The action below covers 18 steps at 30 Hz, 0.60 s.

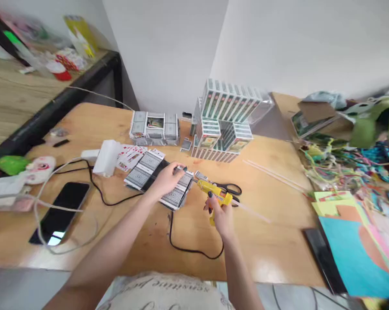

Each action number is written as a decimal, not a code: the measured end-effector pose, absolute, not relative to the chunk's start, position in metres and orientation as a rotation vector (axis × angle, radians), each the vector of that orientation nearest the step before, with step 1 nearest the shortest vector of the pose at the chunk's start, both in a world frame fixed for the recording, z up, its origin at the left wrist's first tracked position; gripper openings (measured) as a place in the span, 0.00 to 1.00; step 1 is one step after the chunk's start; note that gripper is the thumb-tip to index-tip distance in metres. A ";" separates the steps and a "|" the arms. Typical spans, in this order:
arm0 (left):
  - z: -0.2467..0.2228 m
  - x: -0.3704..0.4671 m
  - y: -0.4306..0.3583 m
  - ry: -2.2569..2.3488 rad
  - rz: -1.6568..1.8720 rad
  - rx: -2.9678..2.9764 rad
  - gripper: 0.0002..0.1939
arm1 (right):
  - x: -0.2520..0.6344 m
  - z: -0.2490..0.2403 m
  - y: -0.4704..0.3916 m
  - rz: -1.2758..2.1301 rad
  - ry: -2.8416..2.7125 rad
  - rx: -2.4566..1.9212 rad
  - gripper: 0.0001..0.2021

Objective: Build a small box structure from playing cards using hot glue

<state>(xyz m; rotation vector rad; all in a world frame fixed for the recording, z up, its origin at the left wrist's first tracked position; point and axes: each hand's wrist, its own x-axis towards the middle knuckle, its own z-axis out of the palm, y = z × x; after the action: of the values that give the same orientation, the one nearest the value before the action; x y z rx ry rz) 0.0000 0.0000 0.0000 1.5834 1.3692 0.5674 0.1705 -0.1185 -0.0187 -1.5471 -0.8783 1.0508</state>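
My right hand (220, 213) is wrapped round the handle of a yellow glue gun (210, 188), whose nozzle points left at the edge of a playing-card panel (175, 196). A clear glue stick (252, 211) sticks out of the gun's back. Over the panel, my left hand (169, 178) has its fingers pinched at the upper right part; what they hold is too small to name. Black scissors (231, 188) lie partly behind the gun. Loose cards (129, 156) lie beyond the panel, beside a white box (106, 158).
Behind stand a card-built block (154, 128) and a taller stack of card boxes (226, 116). A phone (61, 211) and white cable lie left. Glue sticks (275, 175), coloured paper (352, 241) and a black object (323, 258) lie right. A black cord crosses the front.
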 end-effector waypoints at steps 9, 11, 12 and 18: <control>-0.004 0.001 0.000 1.375 0.577 1.583 0.16 | 0.172 -0.012 -0.124 1.044 -0.981 -1.590 0.21; -0.005 0.000 0.000 1.377 0.578 1.586 0.16 | 0.172 -0.011 -0.125 1.036 -1.004 -1.596 0.21; -0.005 0.000 0.000 1.378 0.577 1.588 0.16 | 0.172 -0.011 -0.125 1.033 -1.015 -1.597 0.21; -0.005 0.000 0.001 1.377 0.568 1.587 0.15 | 0.171 -0.009 -0.127 1.020 -1.028 -1.604 0.23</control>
<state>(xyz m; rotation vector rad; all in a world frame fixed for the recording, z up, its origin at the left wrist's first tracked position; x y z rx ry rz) -0.0001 0.0006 -0.0047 1.5871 1.3767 0.5680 0.1714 -0.1266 -0.0094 -1.6042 -1.0282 1.0199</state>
